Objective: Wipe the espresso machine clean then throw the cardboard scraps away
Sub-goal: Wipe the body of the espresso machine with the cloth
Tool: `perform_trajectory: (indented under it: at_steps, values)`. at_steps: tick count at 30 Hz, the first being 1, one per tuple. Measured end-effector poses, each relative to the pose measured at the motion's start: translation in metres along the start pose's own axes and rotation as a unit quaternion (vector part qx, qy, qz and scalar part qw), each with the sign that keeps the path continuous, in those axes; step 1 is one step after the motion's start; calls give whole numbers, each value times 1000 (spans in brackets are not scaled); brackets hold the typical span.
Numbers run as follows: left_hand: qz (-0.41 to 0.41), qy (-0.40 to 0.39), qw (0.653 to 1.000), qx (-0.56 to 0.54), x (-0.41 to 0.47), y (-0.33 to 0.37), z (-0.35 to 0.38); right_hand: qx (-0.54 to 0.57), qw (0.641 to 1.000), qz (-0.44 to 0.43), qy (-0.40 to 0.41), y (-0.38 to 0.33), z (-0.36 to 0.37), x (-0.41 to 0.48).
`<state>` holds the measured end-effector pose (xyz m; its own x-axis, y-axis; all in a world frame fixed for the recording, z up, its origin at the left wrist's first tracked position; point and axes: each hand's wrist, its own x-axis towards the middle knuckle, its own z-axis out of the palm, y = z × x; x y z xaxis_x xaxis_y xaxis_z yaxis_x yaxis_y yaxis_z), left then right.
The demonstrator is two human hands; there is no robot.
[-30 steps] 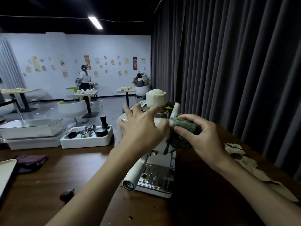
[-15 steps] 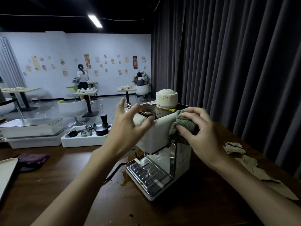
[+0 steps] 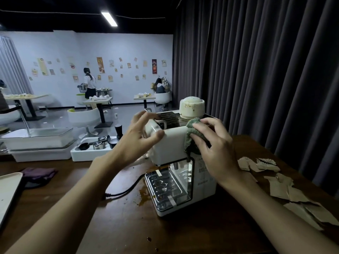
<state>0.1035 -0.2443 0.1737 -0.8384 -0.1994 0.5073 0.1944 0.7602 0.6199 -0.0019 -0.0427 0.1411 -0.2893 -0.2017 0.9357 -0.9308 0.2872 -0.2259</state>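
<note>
Since a second ago the espresso machine [image 3: 174,143] has come upright and now stands flat on the table [image 3: 183,235], and the cloth has climbed to its top edge. At the near left lie a pale tray [image 3: 9,187] and a purple rag [image 3: 38,173], and farther back is a white tub [image 3: 88,154] of coffee tools. My left hand [image 3: 139,138] is spread and loose. Its thumb touches the machine's cream front, its fingers hover at the top left corner, and it grasps nothing. The machine sits mid-table with its drip tray [image 3: 165,187] facing near-left. A black cord [image 3: 124,191] trails off to its left, beside a brown spill [image 3: 145,195]. My right hand [image 3: 214,149] curls its fingers over a bunched green cloth [image 3: 192,134] and presses it to the top right of the front panel, with a tail of cloth hanging below. I judge that the wiping step is in hand and far from done. The domed cap [image 3: 191,107] on top is freckled with brown spots, the top grille looks dark with grime, and the drip tray shows stains. The next stroke needs the left hand to brace the body firmly so the machine does not skid while the cloth goes up over the cap. The cardboard scraps [image 3: 278,187] lie torn and scattered on the table to the right of the machine, not yet gathered.
</note>
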Motion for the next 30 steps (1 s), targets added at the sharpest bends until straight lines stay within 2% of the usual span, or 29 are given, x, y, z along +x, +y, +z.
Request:
perform_trajectory:
  at_steps: [4,8,11,14,18,24,30]
  values:
    - [12,20,998,63,-2,4,9,-40,999,5,-16,-1,12,-9]
    - [14,30,997,66,-5,3,12,-207,975,-15,-81,-3,13,-18]
    - [10,26,997,67,-3,3,8,-250,963,-19,-97,2,10,-21]
    - [13,22,998,65,-1,3,7,-224,972,-36,-66,8,8,-15]
    - [18,15,998,53,0,0,6,-82,996,-8,-16,6,11,-11]
    - [35,-3,999,29,1,-5,1,-45,997,58,27,-12,10,-13]
    - [32,9,999,20,1,-7,-5,-40,998,-46,-3,-56,36,-20]
